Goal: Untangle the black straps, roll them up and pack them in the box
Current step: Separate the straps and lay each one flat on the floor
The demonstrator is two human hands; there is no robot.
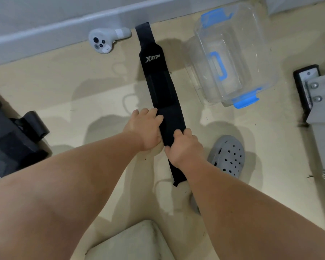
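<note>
Item: one black strap (160, 85), marked "XTEP" in white, laid flat and full length on the beige floor (83, 94), its far end touching the grey skirting (45, 32) and its near end hidden in part under the right forearm. Left hand (144, 128): placed at the strap's left edge about midway along, fingers (157, 114) bent over onto the fabric; the thumb is hidden, so whether this grip pinches or only presses cannot be told. Right hand (184, 147): set just nearer on the strap, its grip closed on the fabric, with fingers curled on top and the thumb at the left edge. Clear box (251, 53) with blue latches: stood open on the floor just right of the strap, apart from it; a lid with a blue handle appears to lie beneath or inside it. White controller (103, 40): near the skirting, left of the strap's far end. Grey perforated clog (227, 156): beside the right wrist. Black equipment (13, 139): at the left edge. Bolted metal bracket (315, 91): at the right edge.
</note>
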